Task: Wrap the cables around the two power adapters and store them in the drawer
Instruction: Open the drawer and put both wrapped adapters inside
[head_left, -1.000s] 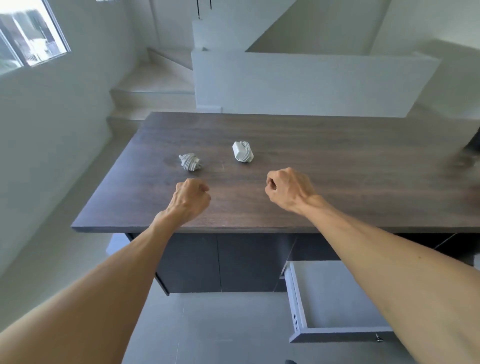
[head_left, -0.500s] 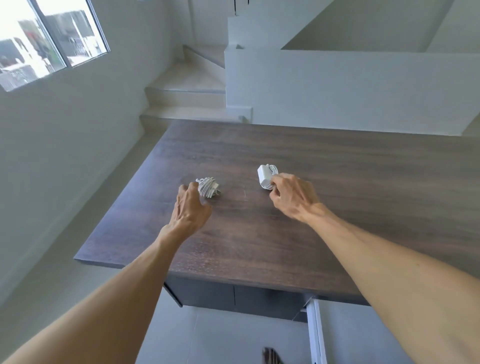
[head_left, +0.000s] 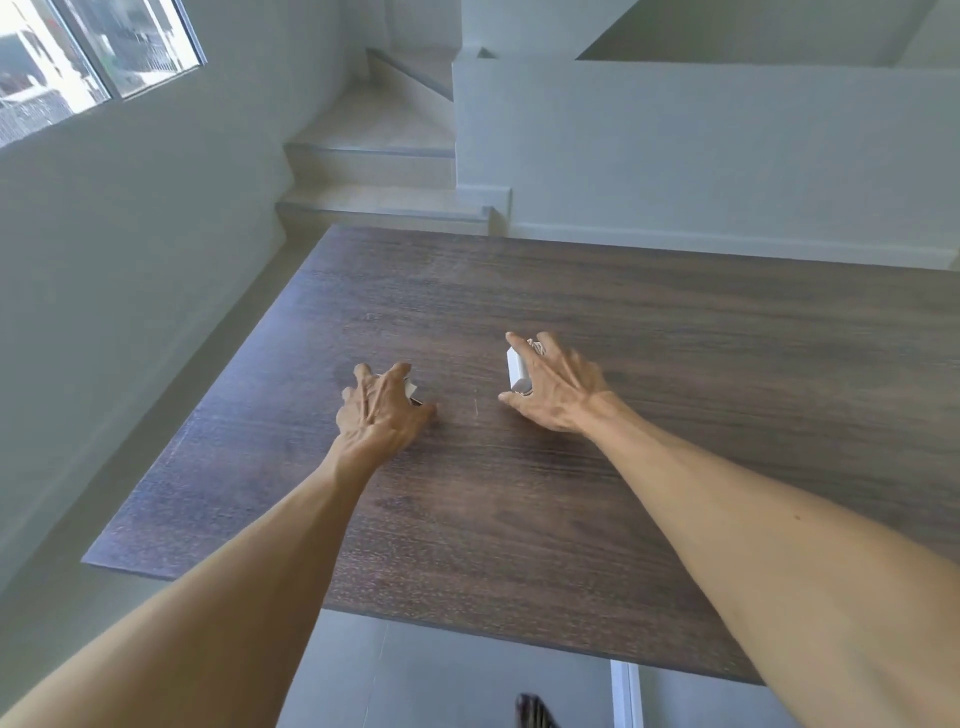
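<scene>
Two white power adapters with cable wound round them lie on the dark wooden tabletop (head_left: 519, 519). My left hand (head_left: 376, 410) covers the left adapter (head_left: 410, 388), fingers curled over it, so only a white corner shows. My right hand (head_left: 553, 387) grips the right adapter (head_left: 516, 368) between thumb and fingers; its white side face and a bit of cable show. A sliver of the open drawer (head_left: 621, 696) appears below the table's near edge at the bottom.
A white half-wall (head_left: 701, 156) and tiled stairs (head_left: 379, 156) stand behind the table. A wall with a window (head_left: 78, 67) runs along the left. Grey floor tiles (head_left: 441, 675) lie below the near table edge, with a dark object (head_left: 530, 714) at the bottom.
Both hands reached forward from closed fists near the table edge onto the two adapters and closed round them. The view tilted up, so most of the drawer left the frame.
</scene>
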